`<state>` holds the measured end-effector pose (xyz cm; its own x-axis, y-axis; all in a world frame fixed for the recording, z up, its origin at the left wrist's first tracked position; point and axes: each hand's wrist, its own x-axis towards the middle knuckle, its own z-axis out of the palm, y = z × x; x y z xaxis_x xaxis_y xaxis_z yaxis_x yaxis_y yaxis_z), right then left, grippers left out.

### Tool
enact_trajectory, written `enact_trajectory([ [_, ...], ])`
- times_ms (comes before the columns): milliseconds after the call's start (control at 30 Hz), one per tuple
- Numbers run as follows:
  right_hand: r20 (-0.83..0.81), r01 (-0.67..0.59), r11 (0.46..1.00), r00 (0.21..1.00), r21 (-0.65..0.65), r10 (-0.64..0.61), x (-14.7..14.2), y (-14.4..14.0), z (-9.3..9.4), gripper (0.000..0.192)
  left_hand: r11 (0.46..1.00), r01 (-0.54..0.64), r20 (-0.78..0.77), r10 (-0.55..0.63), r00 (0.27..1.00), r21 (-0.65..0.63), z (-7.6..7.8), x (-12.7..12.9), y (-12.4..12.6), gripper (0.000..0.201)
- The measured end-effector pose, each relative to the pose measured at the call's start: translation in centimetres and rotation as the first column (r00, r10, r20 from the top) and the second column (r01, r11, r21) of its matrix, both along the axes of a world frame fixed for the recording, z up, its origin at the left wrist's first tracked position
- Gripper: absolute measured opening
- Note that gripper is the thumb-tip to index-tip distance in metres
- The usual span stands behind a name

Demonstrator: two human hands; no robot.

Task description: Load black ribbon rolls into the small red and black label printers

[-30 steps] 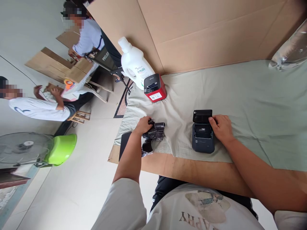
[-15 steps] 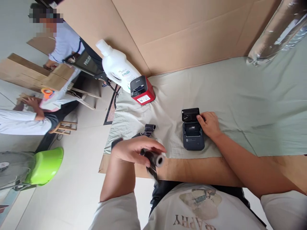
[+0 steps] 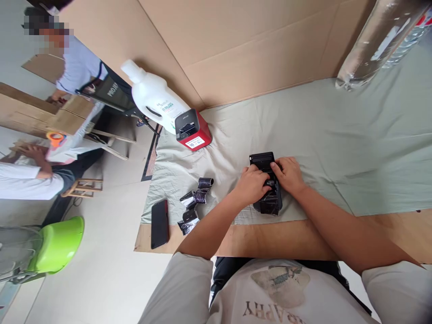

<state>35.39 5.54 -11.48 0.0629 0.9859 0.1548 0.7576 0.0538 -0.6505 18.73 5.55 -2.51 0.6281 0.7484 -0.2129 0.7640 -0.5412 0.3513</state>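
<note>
A small black label printer [image 3: 277, 204] lies on the cloth in front of me with its lid [image 3: 262, 156] flipped back. My left hand [image 3: 253, 183] is over the printer's open bay, its fingers closed on a roll of shiny black film [image 3: 269, 183]. The film's loose end hangs over the printer's near face. At the printer's right side, my right hand [image 3: 288, 174] grips it, with the thumb on the lid. Much of the bay is hidden under my left fingers. Curled strips of black film [image 3: 201, 192] lie to the left.
A phone [image 3: 159, 223] rests at the table's left front corner. Farther back stand a red and black device [image 3: 199, 135] and a white jug [image 3: 158, 96]. Cardboard [image 3: 236, 49] walls the back; a wrapped roll [image 3: 374, 49] is at far right. Two people sit at left beyond a green tub [image 3: 62, 245].
My left hand has carried the film roll from the table's front edge rightward into the open printer. The phone and strips are now uncovered. My right hand stays at the printer.
</note>
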Motion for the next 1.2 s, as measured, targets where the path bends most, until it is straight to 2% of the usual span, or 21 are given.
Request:
enact_trajectory([
  [67,-0.030,0.010,1.000,0.999,-0.001,-0.010,0.1,0.0,0.1,0.057,0.998,-0.050,0.115,0.045,0.992,0.045,-0.5,-0.5,-0.1,0.021],
  [133,-0.103,0.009,1.000,0.995,0.015,-0.008,0.1,-0.1,0.2,0.060,0.983,-0.154,0.303,0.118,0.946,0.099,-1.1,-1.2,-0.2,0.019],
  [200,-0.222,0.000,0.999,0.975,0.047,0.010,0.2,-0.2,0.6,0.062,0.943,-0.316,0.509,0.221,0.832,0.108,-1.7,-2.1,-0.4,0.019],
  [300,-0.451,-0.002,0.999,0.892,0.052,0.025,0.1,-0.7,1.4,0.062,0.829,-0.559,0.706,0.391,0.591,0.008,-2.9,-3.2,-0.8,0.031],
  [333,-0.519,-0.009,0.999,0.854,0.037,0.027,0.1,-0.8,1.7,0.062,0.797,-0.603,0.733,0.427,0.529,-0.029,-3.4,-3.4,-1.1,0.036],
  [400,-0.610,-0.041,0.999,0.791,0.018,0.044,0.0,-1.1,2.2,0.064,0.775,-0.626,0.757,0.461,0.463,-0.089,-4.4,-3.7,-1.5,0.043],
  [467,-0.614,-0.056,0.998,0.787,0.033,0.064,0.2,-1.2,2.6,0.063,0.792,-0.598,0.762,0.461,0.455,-0.122,-5.5,-3.8,-2.0,0.049],
  [533,-0.510,-0.003,0.999,0.860,0.048,0.028,0.5,-1.2,2.9,0.061,0.815,-0.566,0.751,0.450,0.483,-0.125,-6.4,-3.8,-2.3,0.053],
  [600,-0.306,0.049,0.999,0.951,0.002,-0.046,0.8,-1.3,3.2,0.058,0.849,-0.521,0.710,0.420,0.565,-0.088,-6.9,-3.7,-2.4,0.057],
  [667,-0.068,0.046,0.988,0.996,-0.149,-0.057,1.0,-1.4,3.6,0.056,0.892,-0.450,0.630,0.372,0.681,-0.040,-7.0,-3.7,-2.5,0.058],
  [700,0.023,0.025,0.970,1.000,-0.244,-0.020,1.1,-1.5,3.9,0.056,0.910,-0.414,0.587,0.348,0.731,-0.024,-6.9,-3.7,-2.4,0.058],
  [767,0.101,-0.038,0.925,0.992,-0.378,0.082,1.1,-1.7,4.3,0.055,0.939,-0.343,0.531,0.301,0.793,-0.019,-6.7,-3.8,-2.4,0.058],
  [833,0.043,-0.140,0.901,0.984,-0.411,0.172,1.1,-2.0,4.7,0.052,0.961,-0.273,0.554,0.247,0.795,-0.037,-6.5,-4.0,-2.4,0.059],
  [933,-0.173,-0.329,0.857,0.944,-0.395,0.283,1.5,-2.1,4.8,0.056,0.979,-0.193,0.663,0.186,0.725,-0.063,-6.4,-4.3,-2.5,0.061],
  [1033,-0.346,-0.440,0.811,0.884,-0.386,0.315,1.9,-2.0,4.3,0.065,0.973,-0.160,0.732,0.231,0.641,-0.167,-6.5,-4.4,-2.5,0.068],
  [1133,-0.453,-0.476,0.795,0.843,-0.377,0.289,1.9,-1.8,3.5,0.066,0.940,-0.077,0.743,0.312,0.592,-0.333,-6.5,-4.5,-2.4,0.077],
  [1200,-0.494,-0.487,0.794,0.823,-0.365,0.279,1.9,-1.8,3.2,0.067,0.922,-0.048,0.751,0.343,0.564,-0.384,-6.5,-4.5,-2.3,0.083],
])
